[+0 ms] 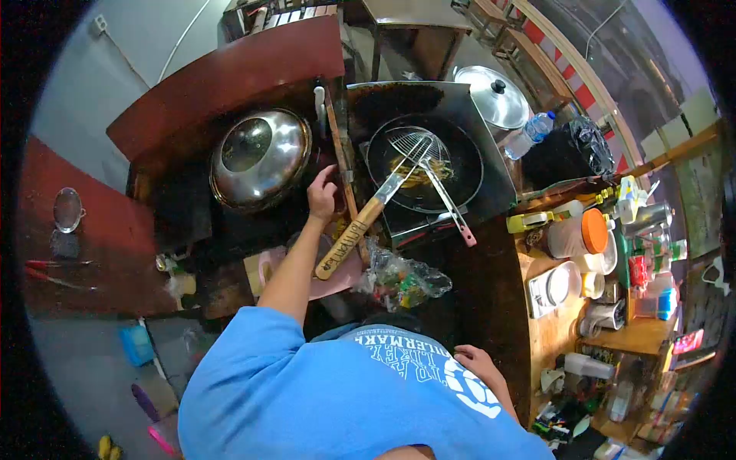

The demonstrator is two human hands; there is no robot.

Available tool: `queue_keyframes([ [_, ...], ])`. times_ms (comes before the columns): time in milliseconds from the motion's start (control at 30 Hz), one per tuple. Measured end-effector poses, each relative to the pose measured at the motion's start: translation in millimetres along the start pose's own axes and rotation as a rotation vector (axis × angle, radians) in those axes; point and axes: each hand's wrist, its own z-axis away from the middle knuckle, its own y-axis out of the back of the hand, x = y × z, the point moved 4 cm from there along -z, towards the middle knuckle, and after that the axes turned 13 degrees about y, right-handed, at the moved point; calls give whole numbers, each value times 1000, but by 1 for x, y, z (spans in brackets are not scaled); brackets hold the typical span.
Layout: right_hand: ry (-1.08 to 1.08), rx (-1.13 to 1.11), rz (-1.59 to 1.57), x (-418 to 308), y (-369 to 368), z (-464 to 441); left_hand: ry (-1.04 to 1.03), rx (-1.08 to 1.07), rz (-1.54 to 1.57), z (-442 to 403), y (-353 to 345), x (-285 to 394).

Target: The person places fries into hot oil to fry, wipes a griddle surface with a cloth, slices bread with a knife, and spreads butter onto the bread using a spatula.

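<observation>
My left hand (322, 193) is beside the wooden ledge between two cooking spots, its fingers apart and holding nothing. To its left, a domed steel lid (284, 157) covers a pan. Right of it is a dark wok (466, 176) with yellowish-brown pieces (418, 175) in what looks like oil. A wire skimmer (406, 140) and a tool with a pink-tipped handle (452, 205) lie across the wok. A thick wooden handle with writing (345, 244) reaches from the wok towards me. My right hand (477, 362) hangs by my shirt, fingers loosely apart, partly hidden, with nothing visible in it.
A clear plastic bag (402, 282) and a pink basin (337, 284) are below the stove. A wooden shelf (540, 337) at right bears an orange-lidded jar (579, 234) and a white scale (548, 291). Behind the wok are a pot lid (491, 96) and a water bottle (530, 136).
</observation>
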Motion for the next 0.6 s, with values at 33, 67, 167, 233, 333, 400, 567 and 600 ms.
queue_keyframes([
  [33, 16, 15, 27, -2, 4, 2, 1, 6, 2, 13, 2, 17],
  [67, -25, 27, -27, -24, 12, 6, -167, 55, -120, 27, 5, 40],
  [167, 18, 33, -25, -27, 18, -2, -335, 77, -254, 46, 6, 96],
  [233, 70, -27, -8, -22, 20, -15, -203, -160, -485, 40, -1, 117],
  [333, 126, -46, 57, -34, 21, -31, -441, -200, -673, 20, -2, 113],
  [400, 168, -20, 91, -37, 19, -44, -437, -230, -722, 19, -6, 121],
  [567, 224, -44, 83, -62, 0, -58, -534, -112, -629, 41, 19, 190],
  [600, 230, -61, 104, -70, -6, -59, -565, -77, -603, 46, 29, 203],
])
